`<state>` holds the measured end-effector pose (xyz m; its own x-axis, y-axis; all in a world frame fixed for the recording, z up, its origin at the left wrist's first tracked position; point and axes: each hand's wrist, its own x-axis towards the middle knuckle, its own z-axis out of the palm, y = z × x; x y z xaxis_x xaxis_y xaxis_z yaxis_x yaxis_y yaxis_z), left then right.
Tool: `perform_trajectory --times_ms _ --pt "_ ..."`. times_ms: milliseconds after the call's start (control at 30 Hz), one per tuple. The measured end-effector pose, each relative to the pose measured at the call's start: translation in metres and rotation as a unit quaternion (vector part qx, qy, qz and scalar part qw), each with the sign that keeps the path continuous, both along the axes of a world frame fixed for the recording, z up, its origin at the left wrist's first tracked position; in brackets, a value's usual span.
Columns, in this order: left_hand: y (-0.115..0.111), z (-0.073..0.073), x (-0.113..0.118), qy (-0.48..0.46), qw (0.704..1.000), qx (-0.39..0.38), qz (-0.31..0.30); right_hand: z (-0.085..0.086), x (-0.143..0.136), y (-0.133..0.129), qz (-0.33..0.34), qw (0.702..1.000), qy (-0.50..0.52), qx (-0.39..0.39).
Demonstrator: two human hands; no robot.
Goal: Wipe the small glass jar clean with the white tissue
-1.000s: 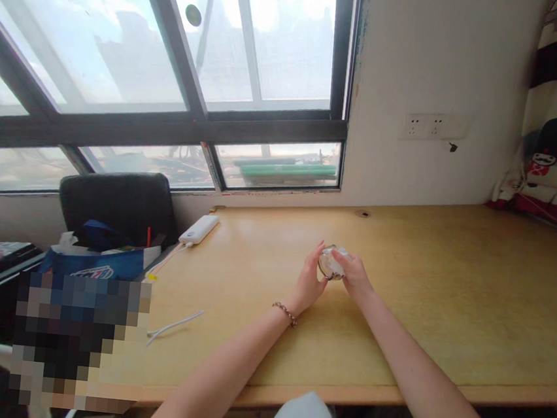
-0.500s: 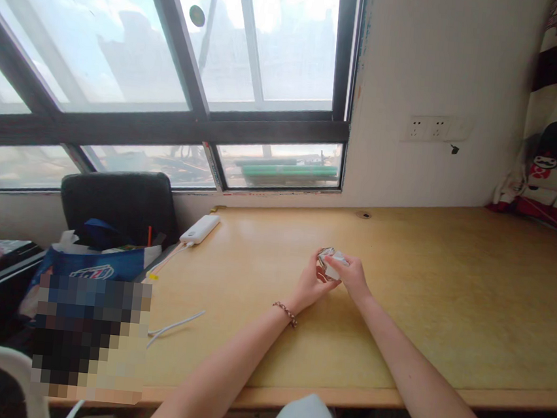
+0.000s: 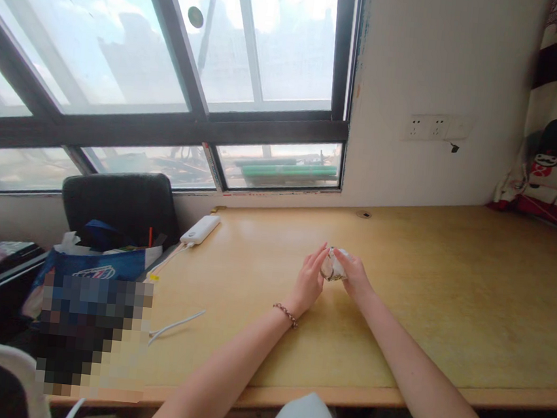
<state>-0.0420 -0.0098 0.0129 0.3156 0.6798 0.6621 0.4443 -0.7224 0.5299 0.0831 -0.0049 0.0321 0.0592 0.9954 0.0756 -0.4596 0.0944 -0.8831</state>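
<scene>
A small white crumpled wad with dark lines along its edges (image 3: 335,266) is held just above the table; its exact kind is not clear. My right hand (image 3: 358,279) grips it from the right, thumb across its near upper face. On the other side, my left hand (image 3: 308,279) has its fingers stretched out along the wad's left edge, seemingly touching it. The left thumb is hidden from view. A beaded bracelet (image 3: 287,314) circles my left wrist.
Below my hands lies the yellow wooden table (image 3: 446,304). A white power bank (image 3: 200,229) with a cable plugged in rests at its left edge, and a loose white cable end (image 3: 179,323) lies nearer. Left of the table are a black chair (image 3: 119,203) and a blue bag (image 3: 106,261).
My left fingers, curled around the wad before, have straightened along its left side. The wad has turned between my hands and looks rounder. My right hand has shifted slightly right.
</scene>
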Motion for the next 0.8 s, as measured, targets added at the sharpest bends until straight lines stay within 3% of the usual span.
perform_trajectory --times_ms 200,333,433,567,733,800 --pt "0.012 -0.014 0.002 -0.15 0.98 -0.128 -0.019 0.0 0.0 0.0 0.008 0.999 0.043 0.001" --pt "0.014 -0.015 0.003 -0.176 0.945 -0.248 -0.123 -0.001 -0.004 -0.002 -0.024 0.999 0.007 0.021" --pt "0.008 -0.009 0.004 -0.195 0.918 -0.29 -0.19 0.0 -0.005 -0.004 -0.043 0.998 -0.048 0.028" --pt "0.003 -0.002 0.004 -0.194 0.928 -0.265 -0.175 0.005 -0.004 -0.009 -0.023 0.994 -0.104 0.032" --pt "0.001 -0.002 0.002 -0.074 0.986 -0.142 -0.037 0.009 -0.003 -0.008 -0.037 0.996 -0.086 0.003" --pt "0.0 -0.001 0.0 -0.023 0.997 -0.075 -0.012 0.007 -0.002 -0.005 -0.052 0.996 -0.071 0.0"
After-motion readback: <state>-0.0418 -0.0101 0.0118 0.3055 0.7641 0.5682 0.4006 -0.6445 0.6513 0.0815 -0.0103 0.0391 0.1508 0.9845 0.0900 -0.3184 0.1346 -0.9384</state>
